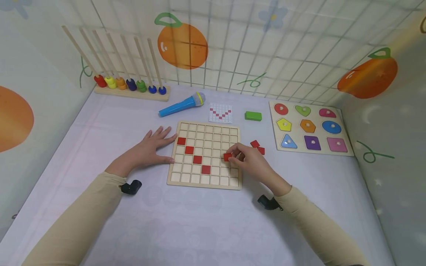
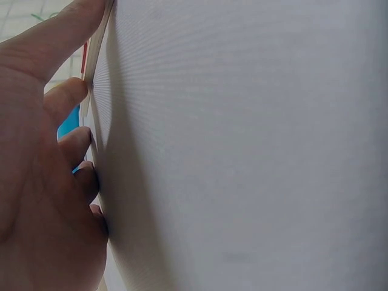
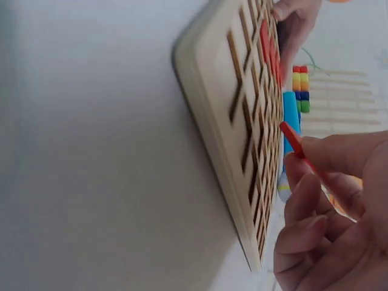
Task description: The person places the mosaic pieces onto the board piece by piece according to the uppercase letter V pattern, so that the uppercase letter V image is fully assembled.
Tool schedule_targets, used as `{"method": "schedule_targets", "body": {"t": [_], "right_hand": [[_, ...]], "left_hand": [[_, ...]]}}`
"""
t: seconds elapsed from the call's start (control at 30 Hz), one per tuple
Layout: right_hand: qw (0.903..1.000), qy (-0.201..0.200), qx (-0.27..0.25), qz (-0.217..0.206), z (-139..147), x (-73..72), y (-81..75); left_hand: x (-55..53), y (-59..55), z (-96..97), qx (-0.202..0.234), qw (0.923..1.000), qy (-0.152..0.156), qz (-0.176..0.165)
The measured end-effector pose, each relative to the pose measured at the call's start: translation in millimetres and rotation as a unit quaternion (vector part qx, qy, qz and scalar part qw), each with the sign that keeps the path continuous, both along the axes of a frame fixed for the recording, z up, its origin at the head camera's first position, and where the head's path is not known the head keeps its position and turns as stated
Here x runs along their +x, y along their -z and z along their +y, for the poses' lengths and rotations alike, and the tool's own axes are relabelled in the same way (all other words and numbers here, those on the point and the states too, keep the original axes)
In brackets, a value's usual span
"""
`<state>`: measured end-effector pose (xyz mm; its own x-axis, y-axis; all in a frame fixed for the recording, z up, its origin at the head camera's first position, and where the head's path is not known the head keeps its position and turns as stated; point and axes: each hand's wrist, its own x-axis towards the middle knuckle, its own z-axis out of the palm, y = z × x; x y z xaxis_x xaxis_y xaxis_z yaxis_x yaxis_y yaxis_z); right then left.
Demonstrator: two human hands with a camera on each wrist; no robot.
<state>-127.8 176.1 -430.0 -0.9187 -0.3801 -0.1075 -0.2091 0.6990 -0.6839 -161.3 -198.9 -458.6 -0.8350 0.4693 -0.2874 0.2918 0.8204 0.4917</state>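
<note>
A wooden grid board lies flat on the table, with several red square tiles set along a diagonal, the lowest tile near its middle. My right hand pinches another red tile between thumb and fingers, over the right part of the board. In the right wrist view that tile is tilted above the grid. My left hand lies with fingers spread at the board's left edge, thumb and index fingertip right at the rim. Beside the right hand, a few loose red tiles lie on the table.
Behind the board are a pattern card with a red V of squares, a blue toy microphone and a green block. A shape puzzle lies at the right; a bead stacker with tall pegs stands back left.
</note>
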Motion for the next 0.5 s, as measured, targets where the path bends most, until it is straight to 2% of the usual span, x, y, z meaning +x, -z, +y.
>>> {"method": "schedule_targets", "body": {"t": [0.5], "right_hand": [[0.9995, -0.024, 0.022, 0.003, -20.3, 7.5, 7.9]], "left_hand": [[-0.1, 0.5, 0.1, 0.002, 1.0, -0.003, 0.0]]}}
